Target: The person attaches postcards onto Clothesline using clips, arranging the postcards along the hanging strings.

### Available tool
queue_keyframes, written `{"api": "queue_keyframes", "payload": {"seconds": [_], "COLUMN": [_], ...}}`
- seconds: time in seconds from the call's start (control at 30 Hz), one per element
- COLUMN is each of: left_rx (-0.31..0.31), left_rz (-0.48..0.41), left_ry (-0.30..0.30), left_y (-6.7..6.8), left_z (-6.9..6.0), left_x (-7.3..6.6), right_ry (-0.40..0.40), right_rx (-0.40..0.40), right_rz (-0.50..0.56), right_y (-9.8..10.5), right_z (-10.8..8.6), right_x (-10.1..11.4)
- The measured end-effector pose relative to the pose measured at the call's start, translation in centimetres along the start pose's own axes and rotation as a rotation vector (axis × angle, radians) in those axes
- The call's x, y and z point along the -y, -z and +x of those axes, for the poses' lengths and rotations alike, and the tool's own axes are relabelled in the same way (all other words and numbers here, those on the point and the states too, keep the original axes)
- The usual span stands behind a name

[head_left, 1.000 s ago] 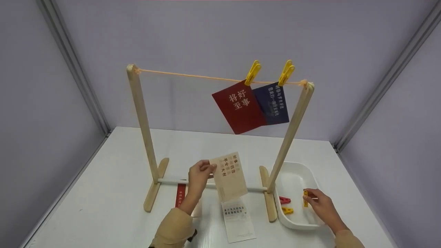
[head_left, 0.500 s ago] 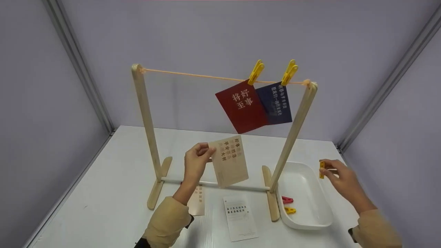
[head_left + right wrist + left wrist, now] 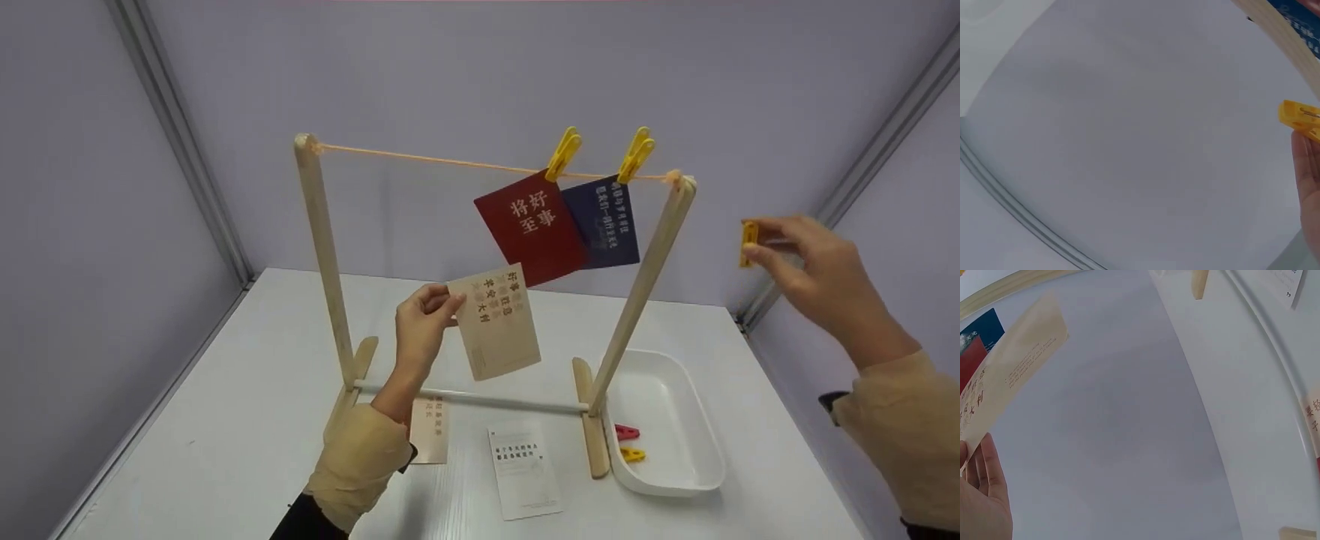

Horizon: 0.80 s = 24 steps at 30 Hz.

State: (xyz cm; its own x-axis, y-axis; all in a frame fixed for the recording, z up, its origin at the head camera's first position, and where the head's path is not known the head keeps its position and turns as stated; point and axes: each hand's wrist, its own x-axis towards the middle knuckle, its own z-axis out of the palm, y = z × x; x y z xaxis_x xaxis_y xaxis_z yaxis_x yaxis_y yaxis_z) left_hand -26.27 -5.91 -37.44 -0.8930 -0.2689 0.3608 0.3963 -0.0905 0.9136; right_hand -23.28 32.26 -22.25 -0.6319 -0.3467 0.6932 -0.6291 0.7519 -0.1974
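My left hand (image 3: 421, 330) pinches a beige printed card (image 3: 498, 322) by its upper left corner, in front of the rack and below the string (image 3: 420, 157). In the left wrist view the same card (image 3: 1022, 349) slants up from the fingers. Out to the right of the rack, my right hand (image 3: 821, 281) holds a yellow clothespin (image 3: 749, 243) between thumb and fingers; the right wrist view shows this clothespin (image 3: 1300, 116) at its right edge. A red card (image 3: 531, 229) and a dark blue card (image 3: 604, 225) hang from the string under two yellow clothespins.
A wooden post (image 3: 324, 255) and another post (image 3: 645, 292) carry the string, with a white bar (image 3: 480, 400) low between them. The white tray (image 3: 716, 450) at the right contains a red clothespin (image 3: 627, 432) and a yellow one. A white card (image 3: 525, 476) and a beige card (image 3: 430, 433) lie on the table.
My left hand has raised the beige card toward the hanging red card. My right hand has lifted the yellow clothespin up and rightward, away from the tray.
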Motion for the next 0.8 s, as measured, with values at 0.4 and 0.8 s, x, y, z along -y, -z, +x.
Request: {"api": "queue_keyframes", "payload": {"seconds": [0.4, 0.8], "left_rx": [-0.023, -0.091], "left_rz": [-0.002, -0.077], "left_ry": [-0.087, -0.163], "left_y": [0.1, 0.7], "left_z": [1.4, 4.5], "left_x": [-2.9, -6.2], "right_ry": [0.009, -0.048], "right_rx": [-0.146, -0.108], "right_rz": [0.119, 0.247], "right_y": [1.2, -4.1], "right_z": [10.4, 16.1], "right_x": [6.5, 11.9]}}
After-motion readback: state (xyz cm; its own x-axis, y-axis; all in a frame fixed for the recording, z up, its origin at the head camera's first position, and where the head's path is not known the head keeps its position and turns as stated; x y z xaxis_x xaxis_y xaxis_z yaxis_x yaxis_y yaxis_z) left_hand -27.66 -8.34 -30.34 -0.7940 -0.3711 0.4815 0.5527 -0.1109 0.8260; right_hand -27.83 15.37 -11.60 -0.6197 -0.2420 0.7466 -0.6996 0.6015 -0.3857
